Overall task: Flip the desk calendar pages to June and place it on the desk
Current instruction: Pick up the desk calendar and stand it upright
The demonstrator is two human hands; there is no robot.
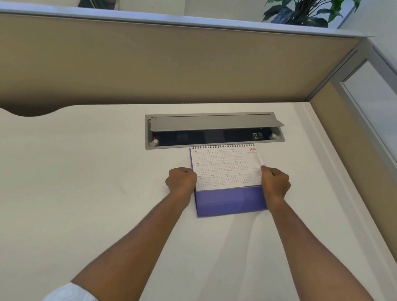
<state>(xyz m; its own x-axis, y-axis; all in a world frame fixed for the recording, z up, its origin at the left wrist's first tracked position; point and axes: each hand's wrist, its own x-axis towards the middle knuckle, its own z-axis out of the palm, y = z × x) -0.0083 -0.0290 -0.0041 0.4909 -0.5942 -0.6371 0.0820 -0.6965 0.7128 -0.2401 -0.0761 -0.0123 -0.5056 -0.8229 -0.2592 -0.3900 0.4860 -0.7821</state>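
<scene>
A spiral-bound desk calendar (227,169) with a purple stand sits on the white desk (72,176), just in front of the cable tray. Its facing white page shows a whole-year overview marked 2026 in red. My left hand (181,180) is closed on the calendar's left edge. At the right edge my right hand (275,183) grips it with curled fingers. The purple base (231,204) lies toward me, between my forearms.
A grey cable tray (214,132) with its lid raised is set into the desk right behind the calendar. Beige partition walls (152,63) close off the back and right side. Potted plants (306,9) stand behind the partition. The desk has a curved cut-out at far left.
</scene>
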